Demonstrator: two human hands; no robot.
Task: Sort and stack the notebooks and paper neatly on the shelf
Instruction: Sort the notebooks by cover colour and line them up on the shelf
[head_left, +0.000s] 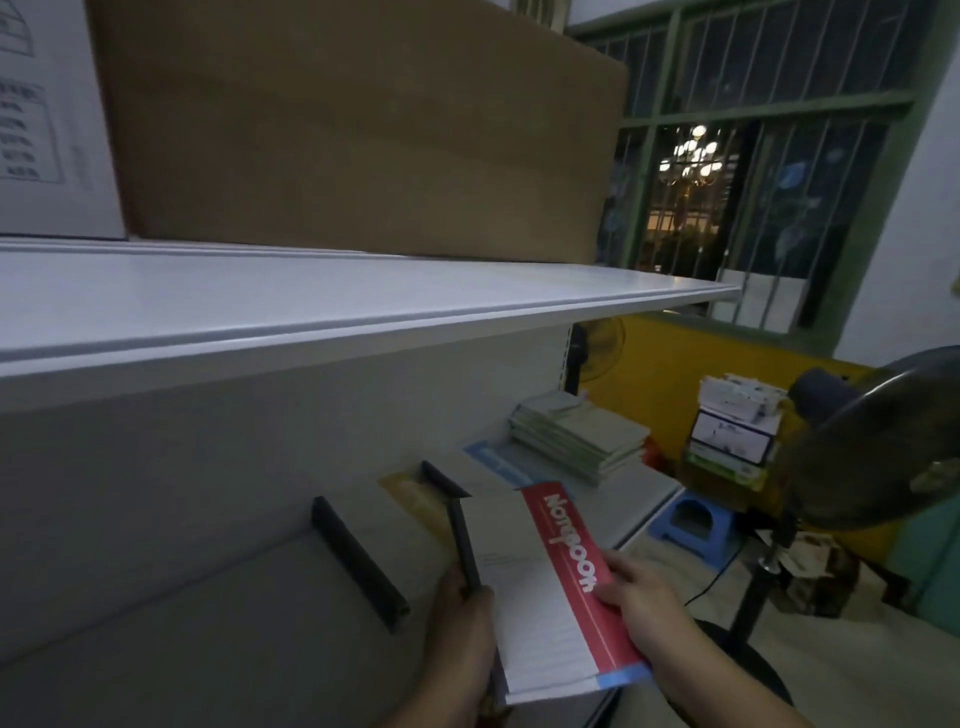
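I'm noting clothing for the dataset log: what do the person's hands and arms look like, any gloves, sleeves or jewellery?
The left hand and right hand are bare: no gloves, and no rings or watch visible in the dim light. The forearms show no sleeves up to the frame's bottom edge.

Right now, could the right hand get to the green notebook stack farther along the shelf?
Probably, though not at once: the right hand holds the red-banded notebook; the stack lies beyond it, the way looking free.
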